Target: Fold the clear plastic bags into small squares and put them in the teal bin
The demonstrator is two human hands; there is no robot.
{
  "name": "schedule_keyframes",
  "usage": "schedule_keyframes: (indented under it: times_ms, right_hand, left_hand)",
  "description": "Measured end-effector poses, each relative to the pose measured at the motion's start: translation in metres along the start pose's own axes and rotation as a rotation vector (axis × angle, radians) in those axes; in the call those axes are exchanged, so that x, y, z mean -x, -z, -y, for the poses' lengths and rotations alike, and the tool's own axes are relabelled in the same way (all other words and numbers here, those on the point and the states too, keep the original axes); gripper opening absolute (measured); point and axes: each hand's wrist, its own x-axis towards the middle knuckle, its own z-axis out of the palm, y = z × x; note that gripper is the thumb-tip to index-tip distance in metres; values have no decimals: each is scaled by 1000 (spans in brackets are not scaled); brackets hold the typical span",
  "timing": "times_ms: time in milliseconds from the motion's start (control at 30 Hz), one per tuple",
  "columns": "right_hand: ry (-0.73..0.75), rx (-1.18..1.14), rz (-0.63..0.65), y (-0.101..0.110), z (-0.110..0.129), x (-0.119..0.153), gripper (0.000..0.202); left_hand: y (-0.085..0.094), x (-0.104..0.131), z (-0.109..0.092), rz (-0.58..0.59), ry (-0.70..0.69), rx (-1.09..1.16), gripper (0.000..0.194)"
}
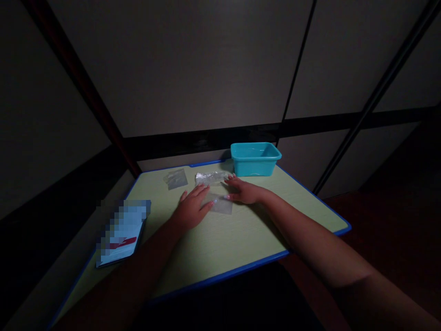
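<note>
A small, flat, see-through plastic bag (222, 208) lies on the table between my hands. My left hand (191, 209) rests at its left side with fingers stretched forward and the thumb on or close to the bag. From the right, my right hand (243, 191) reaches in with fingers apart, its thumb near the bag's upper right edge. Just beyond my fingertips lies a crumpled, shiny clear plastic wrapper (211, 178); my right fingers come close to its right end, and I cannot tell whether they touch it. Neither hand is closed around anything.
Farther left lie thin clear plastic bags (177, 179), overlapping. A turquoise plastic basket (255, 166) stands at the back right. A tablet-like device (129, 234), partly pixelated, sits at the left edge. The pale table (223, 250) has a blue rim and stands against panelled walls.
</note>
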Motion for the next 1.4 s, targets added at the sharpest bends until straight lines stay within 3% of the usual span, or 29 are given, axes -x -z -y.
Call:
schedule_keyframes:
  times_ms: [100, 200, 300, 567, 833, 1133, 1400]
  right_hand:
    - [93, -25, 45, 3, 5, 4, 73]
    - [173, -4, 198, 5, 13, 10, 74]
    - [178, 46, 273, 2, 21, 13, 76]
    - [125, 198, 277, -14, 30, 10, 67]
    - [40, 226, 274, -3, 23, 13, 83]
    - [-52, 227, 173, -1, 15, 8, 70]
    - [-27, 210, 100, -14, 18, 6, 63]
  left_hand:
    - [0, -1, 1, 5, 56, -56, 49]
    - [-4, -1, 4, 77, 54, -93, 48]
    - [-8, -1, 7, 144, 51, -108, 49]
    - [-9, 0, 6, 210, 69, -96, 54]
    - [-5, 5, -4, 229, 143, -116, 61]
    - [-12, 14, -24, 203, 299, -204, 77]
    - [-11, 17, -28, 118, 153, -179, 81]
